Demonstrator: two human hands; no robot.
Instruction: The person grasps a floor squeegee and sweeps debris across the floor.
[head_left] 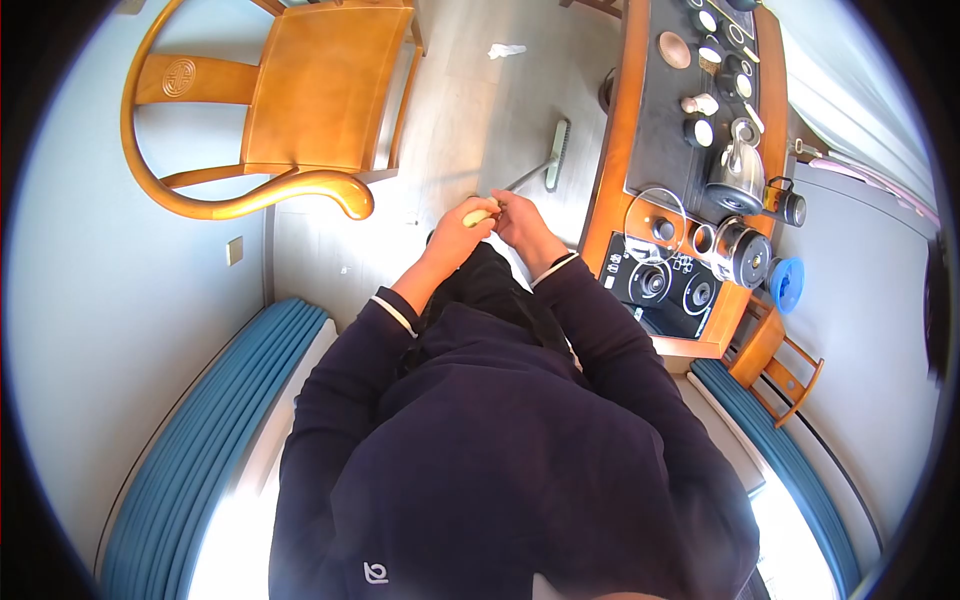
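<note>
A broom point(558, 157) with a long narrow grey-green head rests on the floor ahead of me, its thin grey pole slanting back to my hands. My left hand point(461, 234) is closed around the pale yellow end of the handle. Just to the right, my right hand point(522, 221) wraps the pole a little nearer the head. Both hands are close together in front of my body, and the fingers' undersides are hidden.
A wooden armchair point(320, 85) stands at the left. Along the right runs a wooden tea table point(612, 160) with cups, a kettle point(738, 175) and a glass pot point(745, 255). A crumpled white scrap point(507, 50) lies on the grey floor point(455, 110). Blue curtains point(215, 440) hang behind.
</note>
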